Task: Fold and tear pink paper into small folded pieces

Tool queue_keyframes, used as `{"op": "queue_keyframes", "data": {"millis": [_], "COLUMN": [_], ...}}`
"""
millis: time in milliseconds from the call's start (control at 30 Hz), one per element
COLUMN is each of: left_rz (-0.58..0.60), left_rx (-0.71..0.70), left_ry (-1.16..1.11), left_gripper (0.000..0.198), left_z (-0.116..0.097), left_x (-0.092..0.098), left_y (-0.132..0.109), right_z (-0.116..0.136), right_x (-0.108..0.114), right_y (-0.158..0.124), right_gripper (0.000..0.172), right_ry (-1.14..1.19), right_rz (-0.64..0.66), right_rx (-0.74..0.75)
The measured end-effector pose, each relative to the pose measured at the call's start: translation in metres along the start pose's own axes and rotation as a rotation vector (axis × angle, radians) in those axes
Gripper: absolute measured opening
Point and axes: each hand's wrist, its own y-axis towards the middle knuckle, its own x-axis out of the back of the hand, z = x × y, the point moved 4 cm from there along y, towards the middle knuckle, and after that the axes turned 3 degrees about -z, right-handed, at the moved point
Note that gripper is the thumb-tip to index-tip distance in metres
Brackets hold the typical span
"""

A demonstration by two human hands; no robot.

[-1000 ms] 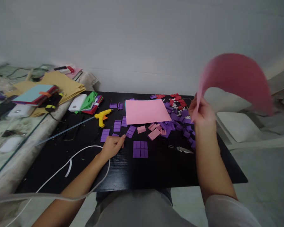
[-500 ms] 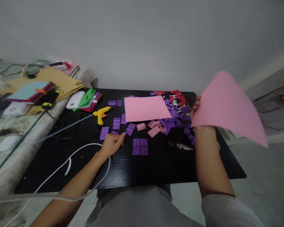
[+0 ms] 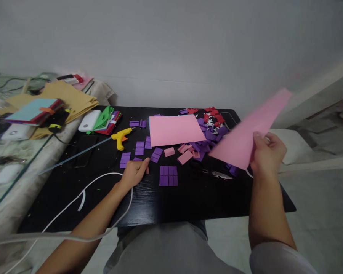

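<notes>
Two pink sheets — a flat sheet (image 3: 175,129) and a lifted sheet (image 3: 242,142). One yellow glue gun (image 3: 120,136), one pair of scissors (image 3: 218,174); purple pieces (image 3: 168,176) beyond counting.

No lettering, label, brand or number can be read anywhere — the pink sheet (image 3: 246,140), the glue gun (image 3: 120,137) and the white box (image 3: 87,121) show none — other surfaces are too small to tell.

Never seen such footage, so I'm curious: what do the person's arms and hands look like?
The left hand and right hand are bare: no gloves, rings or watch show. Forearms are uncovered; a pale grey sleeve covers the right upper arm.
</notes>
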Motion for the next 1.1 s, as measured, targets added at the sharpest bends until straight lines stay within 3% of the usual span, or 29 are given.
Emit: {"op": "queue_keyframes", "data": {"millis": [133, 300, 467, 633, 867, 1100], "left_rz": [-0.021, -0.033, -0.047, -0.165, -0.008, 0.021], "left_rx": [0.069, 0.124, 0.176, 0.047, 0.056, 0.068], "left_ry": [-0.057, -0.234, -0.512, -0.495, -0.511, -0.509], "left_gripper": [0.067, 0.061, 0.057, 0.036, 0.053, 0.057], "left_z": [0.003, -0.012, -0.050, -0.081, -0.077, -0.071], "left_x": [0.002, 0.012, 0.039, 0.067, 0.068, 0.072], "left_y": [-0.001, 0.023, 0.083, 0.116, 0.112, 0.108], "right_z": [0.003, 0.021, 0.042, 0.052, 0.049, 0.041], "right_x": [-0.004, -0.036, -0.104, -0.149, -0.157, -0.153], "right_y": [-0.001, -0.005, -0.028, -0.066, -0.088, -0.093], "right_gripper": [0.013, 0.012, 0.027, 0.024, 0.049, 0.050], "right_ry": [0.016, 0.046, 0.149, 0.061, 0.063, 0.036], "right_rz": [-0.072, 0.014, 0.360, 0.628, 1.083, 1.207], "right_rx": [-0.031, 0.047, 0.120, 0.103, -0.046, -0.161]}}
